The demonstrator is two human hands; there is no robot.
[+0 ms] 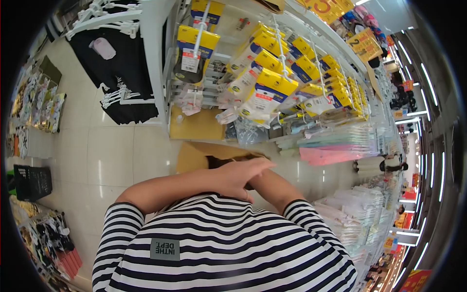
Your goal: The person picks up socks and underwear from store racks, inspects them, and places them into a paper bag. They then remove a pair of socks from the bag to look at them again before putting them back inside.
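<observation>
My left hand (238, 176) lies across my right wrist, its fingers pressed together over the far side and the thumb on the near side. My right forearm (277, 190) reaches in from the right and passes under it. Most of my right hand is hidden behind the left one, so its fingers cannot be made out. Just beyond both hands is an open brown cardboard box (192, 155) with a dark inside, partly covered by my left forearm.
Yellow-and-blue packets (272, 90) hang on hooks ahead. Black garments (92, 58) hang at the upper left. Pink packages (335, 151) and pale wrapped goods (350, 209) are on the right. A dark basket (33, 182) stands far left on the tiled floor (109, 155).
</observation>
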